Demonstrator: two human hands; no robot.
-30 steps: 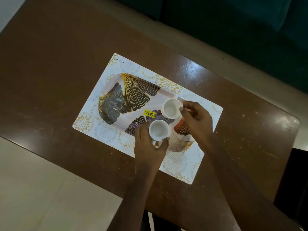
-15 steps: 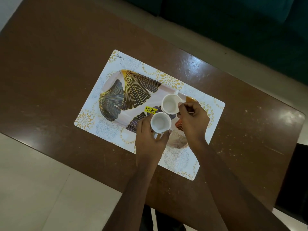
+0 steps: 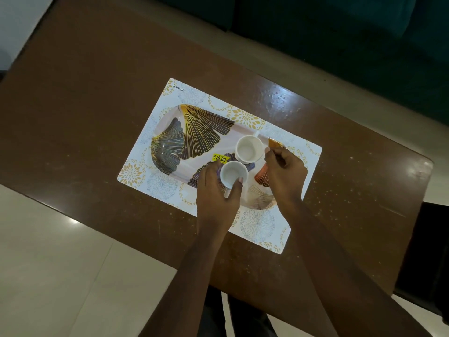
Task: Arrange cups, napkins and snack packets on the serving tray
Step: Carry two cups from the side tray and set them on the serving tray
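Observation:
A serving tray (image 3: 170, 147) printed with gold and dark fan-shaped leaves lies on a white placemat. Two empty white cups stand on its right half, close together. My left hand (image 3: 216, 198) is closed round the near cup (image 3: 233, 175), thumb on its right side and fingers on its left. The far cup (image 3: 249, 149) stands just beyond it, its handle pointing away. My right hand (image 3: 284, 176) hovers over the tray's right end, fingers curled, fingertips just beside the far cup's right rim. No napkins or snack packets are in view.
The placemat (image 3: 257, 227) with gold flower prints lies on a brown wooden table (image 3: 85, 105). A yellow price sticker (image 3: 220, 158) sits mid-tray, left of the cups. Pale floor tiles (image 3: 48, 263) lie below the table's near edge; a dark sofa (image 3: 352, 40) stands behind.
The near cup has shifted slightly toward the far cup in my left hand. My right fingertips have come off the far cup's rim and sit just to its right.

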